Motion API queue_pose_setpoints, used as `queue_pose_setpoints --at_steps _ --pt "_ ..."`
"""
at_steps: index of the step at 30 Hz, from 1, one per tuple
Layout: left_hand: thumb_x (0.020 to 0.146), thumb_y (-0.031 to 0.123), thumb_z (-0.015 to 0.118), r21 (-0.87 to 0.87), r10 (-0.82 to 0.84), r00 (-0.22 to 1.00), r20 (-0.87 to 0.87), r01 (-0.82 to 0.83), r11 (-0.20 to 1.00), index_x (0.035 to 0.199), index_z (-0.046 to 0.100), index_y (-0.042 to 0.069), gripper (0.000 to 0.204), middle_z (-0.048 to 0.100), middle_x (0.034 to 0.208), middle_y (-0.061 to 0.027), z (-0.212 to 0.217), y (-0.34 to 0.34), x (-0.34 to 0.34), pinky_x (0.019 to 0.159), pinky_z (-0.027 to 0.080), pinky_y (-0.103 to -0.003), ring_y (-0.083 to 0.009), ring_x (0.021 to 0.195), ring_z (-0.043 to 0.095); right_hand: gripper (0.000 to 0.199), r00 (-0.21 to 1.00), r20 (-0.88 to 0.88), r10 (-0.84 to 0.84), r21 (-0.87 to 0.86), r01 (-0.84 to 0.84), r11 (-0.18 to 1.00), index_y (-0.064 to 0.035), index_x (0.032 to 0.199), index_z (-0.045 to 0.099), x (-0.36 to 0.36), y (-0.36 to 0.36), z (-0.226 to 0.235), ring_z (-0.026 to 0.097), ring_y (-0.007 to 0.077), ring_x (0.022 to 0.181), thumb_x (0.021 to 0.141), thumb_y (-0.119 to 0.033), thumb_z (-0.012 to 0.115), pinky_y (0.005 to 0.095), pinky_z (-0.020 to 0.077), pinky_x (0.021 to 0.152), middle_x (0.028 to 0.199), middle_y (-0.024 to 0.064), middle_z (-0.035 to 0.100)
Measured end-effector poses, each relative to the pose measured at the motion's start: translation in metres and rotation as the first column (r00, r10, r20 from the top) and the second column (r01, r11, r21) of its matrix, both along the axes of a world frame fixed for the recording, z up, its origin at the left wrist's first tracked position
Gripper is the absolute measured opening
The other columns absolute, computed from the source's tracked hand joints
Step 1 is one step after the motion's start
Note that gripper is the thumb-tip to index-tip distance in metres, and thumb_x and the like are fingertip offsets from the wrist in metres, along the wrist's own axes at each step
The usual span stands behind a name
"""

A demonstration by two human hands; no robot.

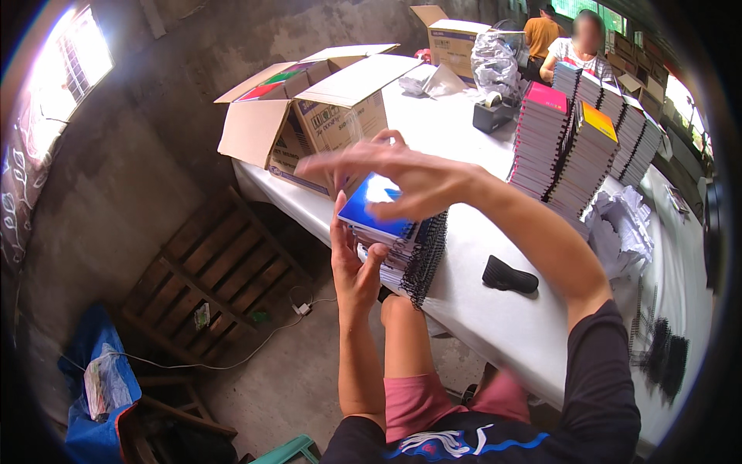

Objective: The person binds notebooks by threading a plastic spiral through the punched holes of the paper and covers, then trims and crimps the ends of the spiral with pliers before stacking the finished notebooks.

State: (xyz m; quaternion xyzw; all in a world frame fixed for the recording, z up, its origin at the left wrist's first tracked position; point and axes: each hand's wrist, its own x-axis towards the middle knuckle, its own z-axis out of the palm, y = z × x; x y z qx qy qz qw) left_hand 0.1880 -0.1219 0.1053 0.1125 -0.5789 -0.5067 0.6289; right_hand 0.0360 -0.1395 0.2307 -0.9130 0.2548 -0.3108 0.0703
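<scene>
With tall notebook stacks [576, 147] already built on the counter [495, 325], the left hand [357, 267] clamps a spiral notebook bundle [398, 240] not yet set down, right hand [386, 174] spread flat above it

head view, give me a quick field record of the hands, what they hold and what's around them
left hand: left hand supports the near end of a stack of spiral notebooks from below
right hand: right hand spread flat over the stack's blue top cover, blurred
stack position: at the edge of the white table, wire bindings toward the table
on table: black handle-shaped object, tall notebook piles, tape dispenser, open cardboard box
floor: wooden pallet
others: a person seated at the far end
</scene>
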Motion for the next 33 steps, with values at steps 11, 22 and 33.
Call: queue_pose_setpoints --at_steps 11,22,33 --pt "0.090 0.027 0.064 -0.121 0.163 0.985 0.056 -0.155 0.980 0.131 0.041 -0.001 0.055 0.046 0.134 -0.0134 0.004 -0.010 -0.012 0.100 0.039 -0.034 -0.0206 0.116 0.049 0.045 0.658 0.532 -0.533 0.437 0.326 0.839 -0.0075 0.131 0.045 -0.047 -0.006 -0.063 0.059 0.0298 0.107 0.097 -0.037 0.044 0.0384 0.0451 0.092 0.119 0.0209 0.057" --pt "0.082 0.014 0.065 -0.703 0.372 0.928 0.032 -0.244 0.668 0.102 0.057 0.006 0.022 0.057 0.101 -0.0129 0.010 0.117 -0.103 0.078 0.052 -0.040 -0.0301 0.093 0.061 0.029 0.087 0.222 -0.971 0.562 0.802 0.201 -0.0054 0.106 0.065 -0.186 0.234 -0.153 0.061 0.0242 0.099 0.080 -0.016 0.069 0.0342 0.0475 0.087 0.110 0.0124 0.063" --pt "0.061 0.021 0.081 -0.763 0.424 0.643 0.638 0.455 0.460 0.128 0.050 0.017 0.073 0.049 0.125 -0.0066 -0.058 0.071 -0.306 0.093 0.042 -0.044 -0.0277 0.116 0.050 0.043 0.463 -0.426 -0.777 0.287 0.884 0.370 -0.0186 0.125 0.054 -0.121 0.196 -0.220 0.049 0.0261 0.119 0.085 -0.034 0.058 0.0659 0.0316 0.093 0.116 0.0063 0.059"
